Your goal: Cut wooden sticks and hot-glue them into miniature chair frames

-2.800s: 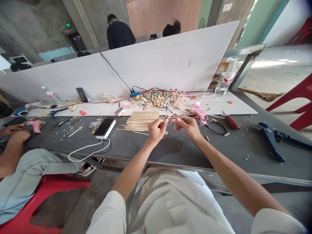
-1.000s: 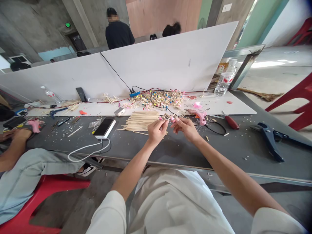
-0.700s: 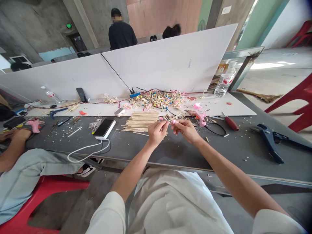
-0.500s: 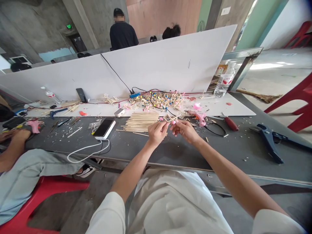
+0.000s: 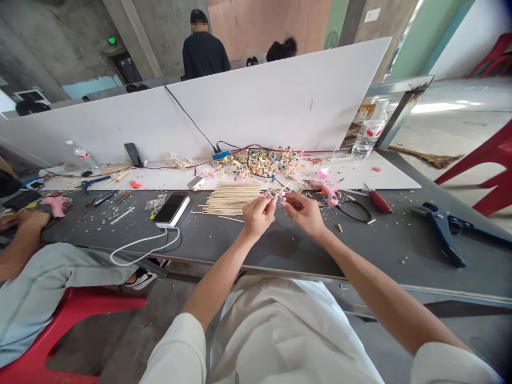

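Note:
My left hand (image 5: 257,216) is closed in a pinch on a small stick piece with pink balls (image 5: 282,194), over the near edge of the white board. Close by on the right, my right hand (image 5: 304,213) has thumb and fingertips together at the pink ball end of that piece. Left of my hands lies a bundle of thin wooden sticks (image 5: 230,199). Behind them is a heap of short sticks with coloured balls (image 5: 264,162). A pink glue gun (image 5: 331,194) rests just right of my right hand.
Dark blue cutters (image 5: 442,234) and a red-handled tool (image 5: 380,202) lie at the right. Left are a white-cased phone (image 5: 172,209) and its cable. A bottle (image 5: 370,130) stands at the back right. Another person's hand (image 5: 34,220) is at far left.
My right hand has shifted slightly, its fingers now more drawn together at the piece. The small piece has turned a little between my hands.

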`<control>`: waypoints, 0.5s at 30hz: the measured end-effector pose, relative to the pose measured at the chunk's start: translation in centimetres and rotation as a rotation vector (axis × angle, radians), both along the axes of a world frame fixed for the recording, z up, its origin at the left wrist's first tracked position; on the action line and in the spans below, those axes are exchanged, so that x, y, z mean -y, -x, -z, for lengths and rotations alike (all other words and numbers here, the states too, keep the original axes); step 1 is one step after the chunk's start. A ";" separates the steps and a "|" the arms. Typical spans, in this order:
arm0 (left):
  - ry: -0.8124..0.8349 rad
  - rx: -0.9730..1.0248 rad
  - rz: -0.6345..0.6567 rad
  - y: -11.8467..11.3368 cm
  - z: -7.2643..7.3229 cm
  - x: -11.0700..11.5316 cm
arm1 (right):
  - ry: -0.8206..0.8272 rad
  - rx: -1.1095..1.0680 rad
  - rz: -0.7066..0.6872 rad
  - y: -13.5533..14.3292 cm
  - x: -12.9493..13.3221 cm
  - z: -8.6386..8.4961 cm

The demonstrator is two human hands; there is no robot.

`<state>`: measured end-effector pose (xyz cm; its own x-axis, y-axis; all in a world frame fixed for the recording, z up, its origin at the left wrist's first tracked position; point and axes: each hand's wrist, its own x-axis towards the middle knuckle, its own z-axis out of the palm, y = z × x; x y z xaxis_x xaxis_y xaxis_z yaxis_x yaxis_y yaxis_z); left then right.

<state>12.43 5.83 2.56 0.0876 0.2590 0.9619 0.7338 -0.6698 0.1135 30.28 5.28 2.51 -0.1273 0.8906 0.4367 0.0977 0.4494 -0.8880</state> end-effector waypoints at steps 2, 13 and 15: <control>0.003 -0.010 0.012 0.0 -0.1 0.1 | -0.060 0.081 0.069 0.0 -0.1 0.2; 0.111 0.083 0.093 -0.1 -0.3 0.3 | -0.046 0.027 0.070 0.1 0.4 -0.3; 0.173 0.143 0.113 -0.1 -0.4 0.3 | 0.043 -0.105 -0.023 0.1 0.6 -0.8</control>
<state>12.57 5.49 2.98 -0.0079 0.4173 0.9087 0.6234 -0.7085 0.3308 30.18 4.71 3.30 -0.1031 0.9062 0.4101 -0.0065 0.4116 -0.9113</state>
